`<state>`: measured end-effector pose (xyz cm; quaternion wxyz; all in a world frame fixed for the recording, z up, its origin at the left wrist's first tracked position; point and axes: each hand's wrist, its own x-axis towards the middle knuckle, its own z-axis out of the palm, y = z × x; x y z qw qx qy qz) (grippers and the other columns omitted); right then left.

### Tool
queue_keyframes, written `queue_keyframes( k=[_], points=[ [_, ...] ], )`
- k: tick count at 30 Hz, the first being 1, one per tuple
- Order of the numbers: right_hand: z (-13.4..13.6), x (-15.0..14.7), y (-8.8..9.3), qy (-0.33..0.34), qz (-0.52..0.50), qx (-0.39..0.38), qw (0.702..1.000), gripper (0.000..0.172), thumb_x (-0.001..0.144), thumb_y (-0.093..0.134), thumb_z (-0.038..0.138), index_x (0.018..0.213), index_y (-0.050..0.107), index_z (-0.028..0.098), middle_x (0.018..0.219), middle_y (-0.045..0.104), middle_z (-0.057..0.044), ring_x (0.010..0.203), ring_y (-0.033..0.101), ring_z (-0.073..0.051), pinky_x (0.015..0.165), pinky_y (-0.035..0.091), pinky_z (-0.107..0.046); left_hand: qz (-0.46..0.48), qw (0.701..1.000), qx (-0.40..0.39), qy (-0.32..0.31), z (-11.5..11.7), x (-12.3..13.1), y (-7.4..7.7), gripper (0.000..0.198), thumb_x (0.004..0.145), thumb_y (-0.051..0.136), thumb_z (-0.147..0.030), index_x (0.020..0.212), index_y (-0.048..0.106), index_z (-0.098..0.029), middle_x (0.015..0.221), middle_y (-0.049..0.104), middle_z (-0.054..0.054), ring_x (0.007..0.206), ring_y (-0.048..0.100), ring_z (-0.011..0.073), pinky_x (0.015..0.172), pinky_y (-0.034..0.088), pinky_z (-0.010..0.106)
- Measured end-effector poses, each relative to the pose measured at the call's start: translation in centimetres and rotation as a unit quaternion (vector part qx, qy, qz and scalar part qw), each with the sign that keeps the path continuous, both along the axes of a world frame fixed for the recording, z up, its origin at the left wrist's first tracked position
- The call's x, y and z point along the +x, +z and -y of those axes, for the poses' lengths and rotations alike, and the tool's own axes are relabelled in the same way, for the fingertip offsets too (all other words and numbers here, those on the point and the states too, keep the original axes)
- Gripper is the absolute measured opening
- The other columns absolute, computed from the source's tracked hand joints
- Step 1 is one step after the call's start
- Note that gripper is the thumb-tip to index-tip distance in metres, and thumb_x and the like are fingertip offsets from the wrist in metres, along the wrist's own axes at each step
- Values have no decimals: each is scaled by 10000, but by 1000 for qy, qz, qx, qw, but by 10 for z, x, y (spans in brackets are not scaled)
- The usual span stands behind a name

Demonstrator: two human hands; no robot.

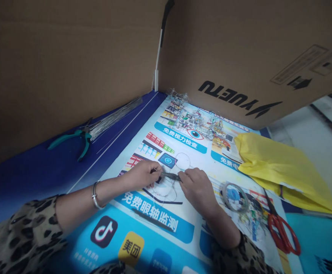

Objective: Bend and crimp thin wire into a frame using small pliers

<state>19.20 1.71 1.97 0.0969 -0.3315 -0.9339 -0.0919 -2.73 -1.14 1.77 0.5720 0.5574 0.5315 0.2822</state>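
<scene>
My right hand is closed round what look like needle-nose pliers; their dark, tapered jaws point left and the handles are hidden in my palm. My left hand pinches thin wire at the tip of those jaws. Fine wire loops spread above and below the meeting point of the two hands, over a printed poster. What exactly lies between the left fingertips is too small to make out.
Teal-handled pliers lie left beside a bundle of straight wires. Tangled wire pieces sit at the back. On the right are a roll of tape, red scissors and a yellow bag. Cardboard walls enclose the back.
</scene>
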Motion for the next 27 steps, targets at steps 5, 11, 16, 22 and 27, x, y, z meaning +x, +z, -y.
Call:
queue_keyframes(
  k=[5, 11, 16, 22, 27],
  points=[
    [2, -1, 4, -3, 10, 4, 1000, 137, 847, 484, 184, 918, 601, 176, 778, 547, -44, 738, 413, -181, 659, 285, -322, -3, 1000, -5, -4, 0, 0, 3, 91, 745, 465, -222, 666, 477, -178, 505, 508, -47, 459, 531, 87, 444, 430, 177],
    [2, -2, 4, -1, 13, 3, 1000, 129, 843, 483, 170, 905, 597, 174, 766, 545, -42, 740, 416, -179, 662, 286, -318, 5, 1000, -5, -9, 0, -1, 1, 107, 760, 463, -241, 678, 489, -177, 495, 515, -45, 445, 523, 86, 446, 424, 180],
    [2, -2, 4, -1, 14, 2, 1000, 123, 848, 481, 171, 892, 596, 178, 748, 542, -38, 724, 417, -174, 662, 288, -316, -3, 1000, -2, -8, 0, -1, 0, 100, 757, 469, -238, 688, 501, -173, 501, 508, -44, 450, 524, 85, 449, 430, 183],
    [2, -2, -1, -8, 1, -9, 1000, 130, 856, 474, 192, 890, 599, 180, 759, 553, -39, 736, 435, -175, 682, 308, -314, -19, 1000, -6, -7, 0, -1, 0, 94, 749, 479, -243, 688, 501, -175, 505, 512, -43, 459, 540, 95, 441, 433, 185],
    [2, -1, -9, -14, -52, -47, 997, 133, 851, 484, 217, 893, 605, 182, 783, 572, -42, 769, 475, -168, 711, 341, -294, -18, 1000, -10, -10, -1, -1, -2, 101, 748, 487, -259, 699, 506, -172, 501, 512, -44, 453, 550, 96, 433, 441, 176]
  ],
)
